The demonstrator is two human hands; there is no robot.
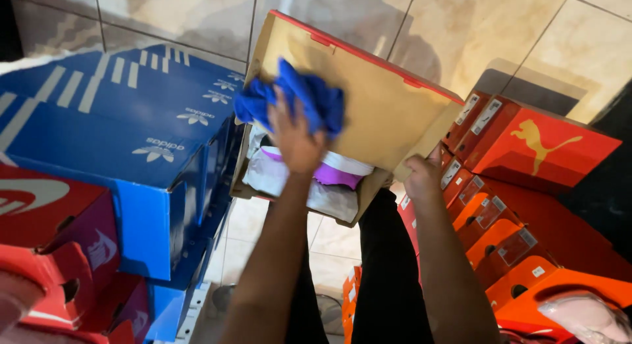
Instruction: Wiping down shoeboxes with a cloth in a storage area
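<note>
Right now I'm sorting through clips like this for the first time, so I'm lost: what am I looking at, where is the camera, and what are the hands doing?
There is only one picture, taken by a camera worn on a person's head, looking down at their own bare arms. The left hand grips a crumpled blue cloth against the inside of the raised lid of an open cardboard shoe box. The right hand holds the box's right edge. Inside the box lie white wrapping paper and something purple and white, probably a shoe. Blue shoe boxes are stacked to the left, orange and red ones to the right, over a tiled floor.
</note>
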